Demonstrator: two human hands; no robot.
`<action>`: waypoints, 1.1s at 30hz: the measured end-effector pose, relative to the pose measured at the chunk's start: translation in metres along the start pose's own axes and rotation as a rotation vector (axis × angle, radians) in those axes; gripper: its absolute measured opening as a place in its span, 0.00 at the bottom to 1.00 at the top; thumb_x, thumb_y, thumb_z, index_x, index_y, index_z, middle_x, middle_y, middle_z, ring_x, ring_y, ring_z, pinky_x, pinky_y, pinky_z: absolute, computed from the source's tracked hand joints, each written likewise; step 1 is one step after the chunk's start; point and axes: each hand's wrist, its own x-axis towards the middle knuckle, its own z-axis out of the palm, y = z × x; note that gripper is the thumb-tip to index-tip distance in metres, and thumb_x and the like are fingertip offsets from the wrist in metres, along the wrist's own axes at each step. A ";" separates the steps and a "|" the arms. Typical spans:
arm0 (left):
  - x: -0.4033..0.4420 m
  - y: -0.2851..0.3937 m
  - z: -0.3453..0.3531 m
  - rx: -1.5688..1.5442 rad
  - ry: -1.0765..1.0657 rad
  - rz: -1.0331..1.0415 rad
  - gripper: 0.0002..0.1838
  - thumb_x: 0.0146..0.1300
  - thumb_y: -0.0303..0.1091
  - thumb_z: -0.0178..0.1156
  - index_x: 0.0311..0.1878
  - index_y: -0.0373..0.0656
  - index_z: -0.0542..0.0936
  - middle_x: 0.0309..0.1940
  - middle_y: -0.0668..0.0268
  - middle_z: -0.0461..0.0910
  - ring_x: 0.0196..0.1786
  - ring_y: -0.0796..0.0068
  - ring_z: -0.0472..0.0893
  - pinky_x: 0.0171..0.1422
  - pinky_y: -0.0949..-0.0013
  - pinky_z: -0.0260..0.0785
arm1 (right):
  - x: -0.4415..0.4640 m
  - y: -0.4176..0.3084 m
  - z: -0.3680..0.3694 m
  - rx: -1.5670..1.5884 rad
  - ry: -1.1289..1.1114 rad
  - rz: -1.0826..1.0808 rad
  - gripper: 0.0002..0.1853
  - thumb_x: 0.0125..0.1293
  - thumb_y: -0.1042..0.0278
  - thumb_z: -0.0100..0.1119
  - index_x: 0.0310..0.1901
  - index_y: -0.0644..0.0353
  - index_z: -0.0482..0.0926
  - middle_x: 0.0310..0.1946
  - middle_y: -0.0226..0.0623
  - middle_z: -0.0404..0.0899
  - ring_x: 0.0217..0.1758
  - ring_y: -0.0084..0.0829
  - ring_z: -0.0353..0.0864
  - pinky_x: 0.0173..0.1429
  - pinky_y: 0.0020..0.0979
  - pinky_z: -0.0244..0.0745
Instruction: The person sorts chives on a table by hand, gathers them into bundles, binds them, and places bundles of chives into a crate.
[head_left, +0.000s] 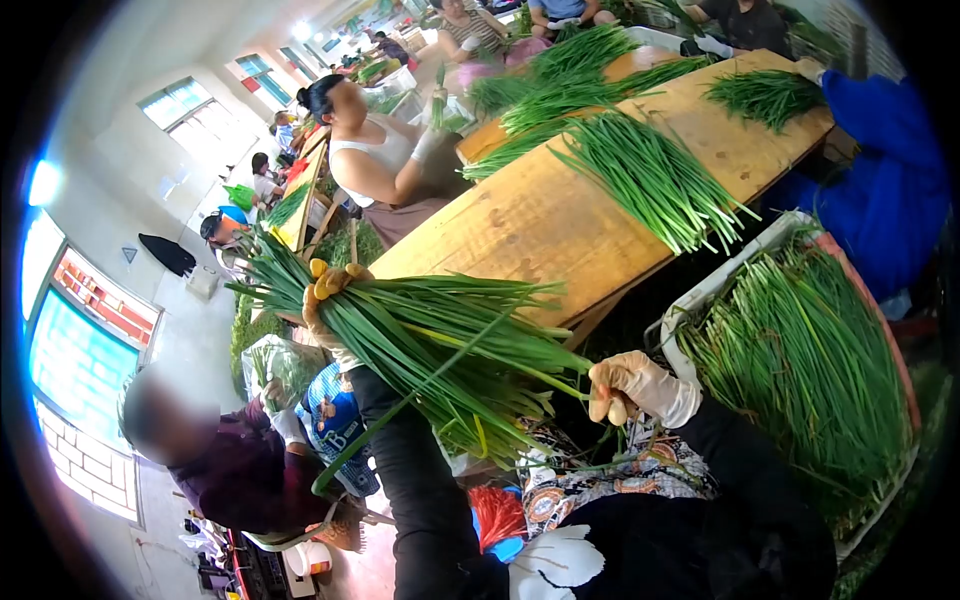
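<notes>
A large bunch of green chives (430, 335) spreads sideways in front of me, above my lap. My left hand (328, 298), in a pale glove with yellow-orange finger covers, is wrapped round the bunch at its left part. At the loose right ends, my gloved right hand (640, 388) pinches a few stalk tips between thumb and fingers. One long blade hangs out of the bunch toward the lower left. Below the hands, a patterned cloth (600, 480) covers my lap, with some stray strands on it.
A wooden table (500, 235) stands ahead, with a chive pile (650, 175) on it and more behind. A crate rim (690, 300) surrounds many chives (800, 360) at my right. Co-workers sit left (235, 470) and across (385, 165). Red strings (497, 515) lie beside my lap.
</notes>
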 end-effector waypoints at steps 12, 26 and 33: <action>0.000 -0.013 0.007 -0.149 -0.084 -0.088 0.07 0.58 0.32 0.52 0.35 0.39 0.71 0.27 0.70 0.72 0.35 0.78 0.71 0.57 0.68 0.59 | -0.015 -0.023 -0.003 -1.292 0.778 -0.817 0.13 0.61 0.60 0.52 0.42 0.59 0.73 0.26 0.35 0.77 0.24 0.27 0.75 0.28 0.25 0.72; 0.007 -0.003 0.019 -0.108 -0.123 -0.079 0.08 0.57 0.34 0.53 0.35 0.39 0.71 0.29 0.68 0.74 0.37 0.77 0.72 0.59 0.66 0.58 | 0.038 -0.003 0.005 -1.768 0.560 -0.921 0.07 0.57 0.62 0.53 0.27 0.54 0.70 0.18 0.30 0.69 0.21 0.32 0.72 0.23 0.30 0.70; 0.012 0.021 0.022 -0.097 -0.139 -0.023 0.07 0.58 0.33 0.52 0.30 0.40 0.73 0.28 0.68 0.74 0.39 0.78 0.72 0.59 0.68 0.58 | -0.027 0.087 -0.053 -1.986 0.159 0.088 0.12 0.60 0.59 0.48 0.32 0.57 0.75 0.20 0.36 0.75 0.24 0.35 0.77 0.25 0.32 0.71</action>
